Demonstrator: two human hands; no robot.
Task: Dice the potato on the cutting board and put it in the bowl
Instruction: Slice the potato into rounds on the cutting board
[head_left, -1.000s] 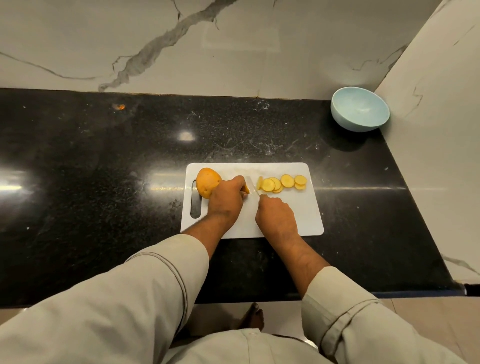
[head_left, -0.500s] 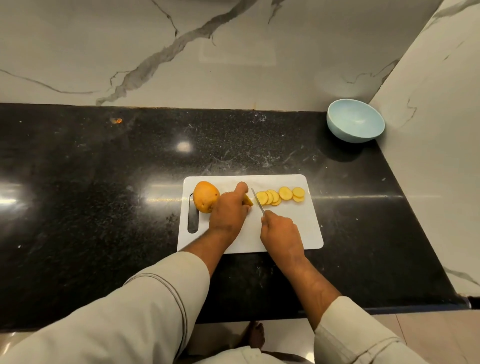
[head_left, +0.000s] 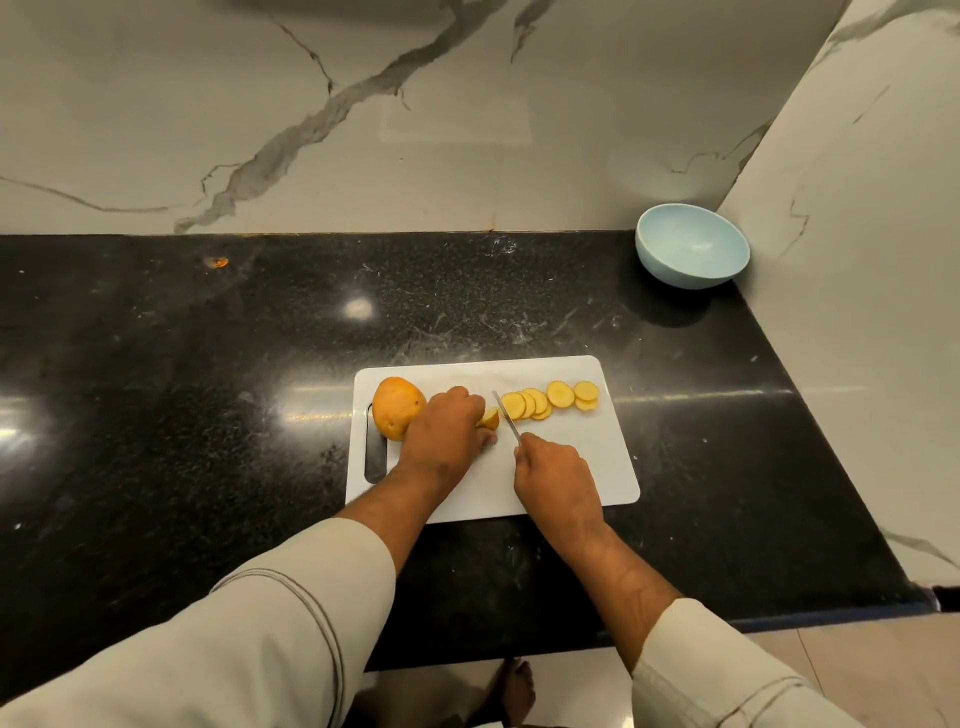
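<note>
A glossy black stone counter (head_left: 208, 374) runs across the frame under a white marble wall (head_left: 363, 104) with grey veins, and a second marble slab closes the right side. Your white plastic cutting board (head_left: 597, 467) lies just below frame centre, long axis left to right, its handle slot (head_left: 375, 457) at the left end.

Your left hand (head_left: 441, 436) curls over the potato piece (head_left: 489, 418) you are cutting, so only its pale cut end shows to the right of your fingers. You cannot tell how that piece lies under the hand. Just left of it, touching the hand, sits a larger unpeeled potato chunk (head_left: 397, 408) near the slot.

Your right hand (head_left: 553, 475) is closed around a knife handle, which the fist hides. The knife blade (head_left: 506, 415) points toward the upper left, its tip between the cut end and the slices.

A row of round potato slices (head_left: 550, 400) runs left to right along the board's upper right part, the left ones overlapping.

The pale blue bowl (head_left: 693, 244) stands upright in the upper right, in the counter's corner, well apart from the board. A small orange scrap (head_left: 218, 262) lies at the counter's upper left.
</note>
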